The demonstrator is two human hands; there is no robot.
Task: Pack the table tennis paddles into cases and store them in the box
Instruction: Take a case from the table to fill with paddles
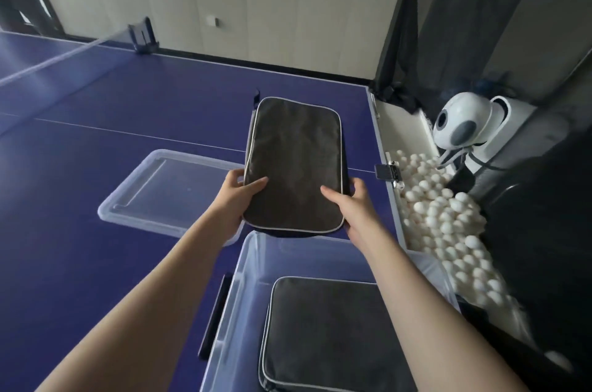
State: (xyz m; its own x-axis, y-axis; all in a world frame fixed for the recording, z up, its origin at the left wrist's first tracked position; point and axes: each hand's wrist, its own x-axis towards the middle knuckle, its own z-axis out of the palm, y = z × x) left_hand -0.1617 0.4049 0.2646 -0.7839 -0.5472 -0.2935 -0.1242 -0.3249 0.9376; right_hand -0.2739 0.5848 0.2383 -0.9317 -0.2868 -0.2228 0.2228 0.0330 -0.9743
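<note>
Both hands grip case (293, 164) — above box (246, 266).

The case (293, 164) in both hands hides its own content and part of the lid (166, 191). The second case (323, 337) in the box (243, 279) is cut by the bottom edge.

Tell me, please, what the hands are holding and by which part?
Both hands, left and right, grip the dark paddle case by the two long sides near its near end.
</note>
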